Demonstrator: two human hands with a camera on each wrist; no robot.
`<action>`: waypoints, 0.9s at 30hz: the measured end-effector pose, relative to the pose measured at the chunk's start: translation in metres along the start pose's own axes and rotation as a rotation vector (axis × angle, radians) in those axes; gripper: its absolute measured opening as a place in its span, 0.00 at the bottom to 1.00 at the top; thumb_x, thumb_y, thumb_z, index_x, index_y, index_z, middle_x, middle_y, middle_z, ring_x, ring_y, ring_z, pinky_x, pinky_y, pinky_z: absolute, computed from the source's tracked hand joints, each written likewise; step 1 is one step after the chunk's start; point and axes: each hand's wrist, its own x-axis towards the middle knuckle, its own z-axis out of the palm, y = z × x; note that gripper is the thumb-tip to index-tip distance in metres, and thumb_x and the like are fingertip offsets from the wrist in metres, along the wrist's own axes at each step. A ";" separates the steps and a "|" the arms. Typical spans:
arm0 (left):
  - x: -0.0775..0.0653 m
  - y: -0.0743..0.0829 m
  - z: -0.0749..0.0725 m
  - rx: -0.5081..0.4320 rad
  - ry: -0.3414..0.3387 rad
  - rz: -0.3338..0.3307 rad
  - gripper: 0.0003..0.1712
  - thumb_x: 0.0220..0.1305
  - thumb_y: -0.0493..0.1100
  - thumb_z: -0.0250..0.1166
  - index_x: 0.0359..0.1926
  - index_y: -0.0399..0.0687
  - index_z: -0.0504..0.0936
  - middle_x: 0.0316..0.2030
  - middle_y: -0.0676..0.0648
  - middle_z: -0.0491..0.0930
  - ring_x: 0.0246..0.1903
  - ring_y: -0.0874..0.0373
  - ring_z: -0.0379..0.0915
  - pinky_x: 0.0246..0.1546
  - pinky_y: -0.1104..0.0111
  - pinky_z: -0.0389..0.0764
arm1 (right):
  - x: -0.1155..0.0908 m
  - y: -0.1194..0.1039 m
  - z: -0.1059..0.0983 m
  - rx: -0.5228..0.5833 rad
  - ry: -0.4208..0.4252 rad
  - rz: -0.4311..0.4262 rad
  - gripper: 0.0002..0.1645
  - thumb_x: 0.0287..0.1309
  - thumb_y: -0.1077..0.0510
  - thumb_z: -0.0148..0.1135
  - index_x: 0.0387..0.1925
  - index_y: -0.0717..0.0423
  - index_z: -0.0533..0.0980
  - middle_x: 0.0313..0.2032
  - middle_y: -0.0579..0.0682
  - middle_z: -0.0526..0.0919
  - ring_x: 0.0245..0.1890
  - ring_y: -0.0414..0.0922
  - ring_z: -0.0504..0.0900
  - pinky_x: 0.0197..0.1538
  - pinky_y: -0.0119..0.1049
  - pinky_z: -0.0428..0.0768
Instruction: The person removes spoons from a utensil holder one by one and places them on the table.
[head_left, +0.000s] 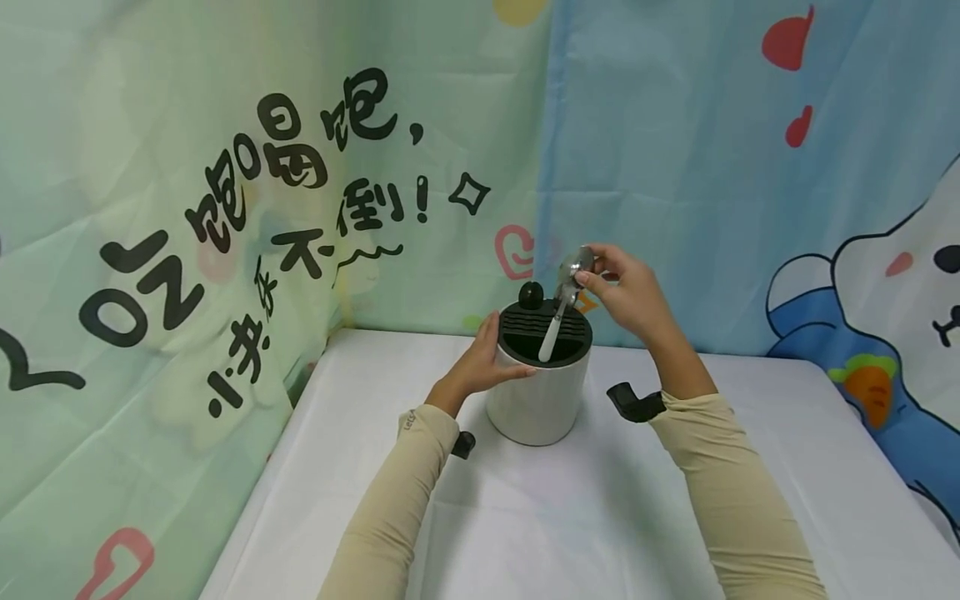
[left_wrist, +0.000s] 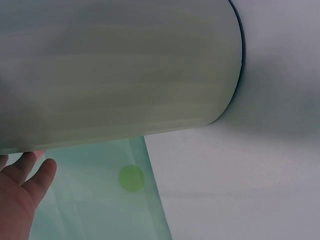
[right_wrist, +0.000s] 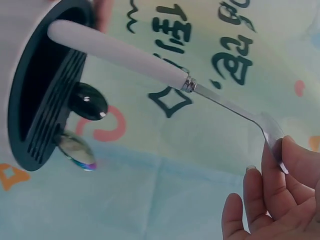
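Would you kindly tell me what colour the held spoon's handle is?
The handle is white, clearest in the right wrist view.

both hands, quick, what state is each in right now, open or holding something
Left hand: open, thumb and fingers spread against the white container.
Right hand: closed, pinching a white-handled spoon by its bowl end.
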 end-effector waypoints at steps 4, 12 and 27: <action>0.000 -0.001 0.001 0.004 -0.002 -0.003 0.62 0.53 0.60 0.65 0.71 0.47 0.29 0.72 0.46 0.31 0.70 0.50 0.38 0.67 0.56 0.53 | -0.005 -0.004 -0.002 0.019 0.002 -0.018 0.26 0.64 0.57 0.52 0.60 0.64 0.64 0.39 0.64 0.76 0.44 0.54 0.72 0.50 0.44 0.69; -0.001 -0.001 0.000 0.009 -0.007 -0.004 0.63 0.52 0.60 0.64 0.71 0.47 0.29 0.72 0.46 0.31 0.70 0.49 0.38 0.67 0.55 0.52 | -0.025 0.003 -0.001 0.074 -0.036 0.002 0.26 0.63 0.57 0.52 0.60 0.64 0.65 0.34 0.54 0.75 0.32 0.29 0.74 0.36 0.20 0.73; 0.000 -0.001 0.002 -0.003 0.000 -0.011 0.63 0.52 0.60 0.65 0.71 0.48 0.29 0.72 0.45 0.32 0.70 0.49 0.38 0.67 0.54 0.52 | -0.065 0.042 0.014 0.151 -0.106 0.154 0.26 0.65 0.57 0.50 0.59 0.69 0.64 0.35 0.57 0.75 0.30 0.30 0.76 0.39 0.26 0.78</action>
